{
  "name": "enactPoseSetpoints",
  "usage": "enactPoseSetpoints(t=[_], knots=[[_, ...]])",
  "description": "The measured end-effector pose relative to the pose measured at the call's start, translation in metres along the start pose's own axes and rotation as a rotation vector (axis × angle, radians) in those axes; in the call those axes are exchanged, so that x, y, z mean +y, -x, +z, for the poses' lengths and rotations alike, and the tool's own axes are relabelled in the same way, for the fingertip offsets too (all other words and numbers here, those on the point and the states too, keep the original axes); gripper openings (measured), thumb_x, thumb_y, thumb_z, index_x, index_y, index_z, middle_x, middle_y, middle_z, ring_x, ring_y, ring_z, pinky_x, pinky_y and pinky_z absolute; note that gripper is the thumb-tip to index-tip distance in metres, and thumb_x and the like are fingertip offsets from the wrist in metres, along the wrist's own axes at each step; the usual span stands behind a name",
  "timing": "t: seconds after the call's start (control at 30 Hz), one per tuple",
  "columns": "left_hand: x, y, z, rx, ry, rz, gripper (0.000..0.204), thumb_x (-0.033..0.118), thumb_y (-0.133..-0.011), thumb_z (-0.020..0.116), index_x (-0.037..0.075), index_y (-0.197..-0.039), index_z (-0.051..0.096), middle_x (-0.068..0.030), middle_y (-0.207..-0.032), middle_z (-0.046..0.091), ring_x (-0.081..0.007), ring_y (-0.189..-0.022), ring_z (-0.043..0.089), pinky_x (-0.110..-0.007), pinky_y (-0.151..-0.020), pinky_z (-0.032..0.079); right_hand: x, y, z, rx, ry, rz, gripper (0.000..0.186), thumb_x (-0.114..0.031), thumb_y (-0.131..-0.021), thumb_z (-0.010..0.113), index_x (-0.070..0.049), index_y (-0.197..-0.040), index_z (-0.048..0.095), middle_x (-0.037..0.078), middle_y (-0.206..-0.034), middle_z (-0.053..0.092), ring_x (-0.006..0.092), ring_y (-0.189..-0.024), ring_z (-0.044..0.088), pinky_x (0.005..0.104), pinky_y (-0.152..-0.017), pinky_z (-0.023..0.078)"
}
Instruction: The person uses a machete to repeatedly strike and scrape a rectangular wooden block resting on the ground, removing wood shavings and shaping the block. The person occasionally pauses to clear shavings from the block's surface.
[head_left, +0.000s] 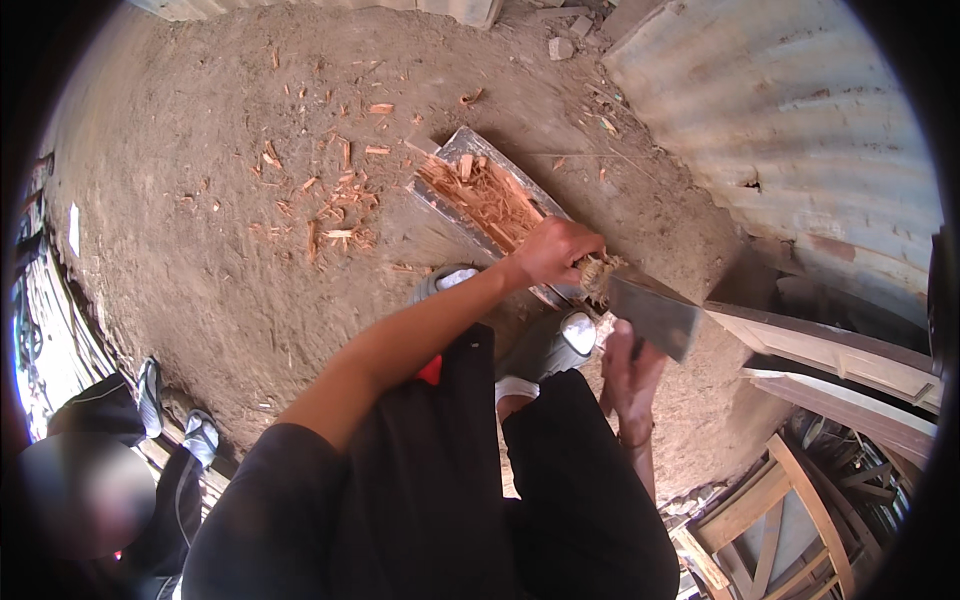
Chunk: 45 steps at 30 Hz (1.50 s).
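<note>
My left hand (553,250) grips a rough, fibrous tan piece (595,283) over the end of a long, weathered board or trough (450,138) heaped with reddish wood splinters (485,200). My right hand (630,385), lower right, is closed on a broad dark steel blade tool (655,318), its handle mostly hidden by the fingers. The blade's upper edge is against or very close to the fibrous piece; I cannot tell whether it touches. My sandaled feet (565,340) are just below the board.
Wood chips (340,200) lie scattered on the dirt floor (220,310). A corrugated metal sheet (800,140) stands at the right, above wooden panels (850,350) and a curved wooden frame (750,510). A seated person (170,500) with sandals is at the lower left.
</note>
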<state>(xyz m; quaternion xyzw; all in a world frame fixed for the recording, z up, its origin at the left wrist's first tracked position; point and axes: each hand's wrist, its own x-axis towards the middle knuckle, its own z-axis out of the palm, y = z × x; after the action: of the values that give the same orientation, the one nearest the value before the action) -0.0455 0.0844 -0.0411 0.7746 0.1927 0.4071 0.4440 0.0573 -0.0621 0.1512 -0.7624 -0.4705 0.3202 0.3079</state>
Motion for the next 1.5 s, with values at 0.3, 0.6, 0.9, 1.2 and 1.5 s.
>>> enactPoseSetpoints(t=[0.3, 0.6, 0.9, 1.2, 1.5], knots=[[0.007, -0.003, -0.001, 0.022, -0.024, -0.033, 0.022, 0.015, -0.068, 0.073, 0.010, -0.088, 0.066, -0.0103, -0.074, 0.066, -0.0337, -0.073, 0.068, -0.045, -0.064, 0.053, 0.006, -0.006, 0.004, 0.111, 0.012, 0.018, 0.032, -0.020, -0.108, 0.048, -0.004, -0.082, 0.051, 0.001, -0.057, 0.048, 0.0090, -0.046, 0.044, 0.0273, -0.042, 0.033], [0.008, -0.007, -0.002, -0.042, -0.053, -0.109, 0.024, 0.015, -0.064, 0.071, 0.009, -0.086, 0.068, -0.0124, -0.075, 0.068, -0.0347, -0.074, 0.068, -0.047, -0.067, 0.053, -0.007, -0.008, -0.004, 0.020, 0.065, 0.131, 0.026, -0.023, -0.107, 0.054, 0.000, -0.098, 0.058, 0.002, -0.075, 0.055, 0.0102, -0.059, 0.052, 0.0246, -0.048, 0.036], [0.010, -0.012, -0.003, -0.098, -0.053, -0.118, 0.025, 0.013, -0.064, 0.070, 0.009, -0.088, 0.070, -0.0121, -0.078, 0.070, -0.0353, -0.075, 0.069, -0.047, -0.066, 0.054, 0.012, -0.021, -0.002, 0.108, 0.280, -0.079, 0.021, -0.015, -0.105, 0.054, 0.001, -0.095, 0.062, 0.008, -0.073, 0.060, 0.0166, -0.058, 0.057, 0.0304, -0.051, 0.042], [0.013, -0.018, -0.001, -0.028, -0.001, -0.116, 0.021, 0.014, -0.068, 0.071, 0.008, -0.089, 0.069, -0.0130, -0.076, 0.069, -0.0356, -0.074, 0.068, -0.047, -0.064, 0.053, 0.012, -0.005, 0.024, 0.256, 0.166, -0.287, 0.033, -0.027, -0.107, 0.052, 0.001, -0.092, 0.061, 0.007, -0.073, 0.060, 0.0156, -0.060, 0.058, 0.0274, -0.054, 0.045], [0.017, -0.019, -0.005, -0.038, 0.016, -0.148, 0.018, 0.016, -0.070, 0.072, 0.008, -0.085, 0.066, -0.0131, -0.074, 0.068, -0.0365, -0.073, 0.068, -0.046, -0.063, 0.052, 0.002, -0.007, 0.015, 0.271, 0.115, -0.361, 0.026, -0.014, -0.102, 0.050, -0.002, -0.079, 0.052, 0.004, -0.063, 0.053, 0.0139, -0.051, 0.048, 0.0296, -0.049, 0.037]])
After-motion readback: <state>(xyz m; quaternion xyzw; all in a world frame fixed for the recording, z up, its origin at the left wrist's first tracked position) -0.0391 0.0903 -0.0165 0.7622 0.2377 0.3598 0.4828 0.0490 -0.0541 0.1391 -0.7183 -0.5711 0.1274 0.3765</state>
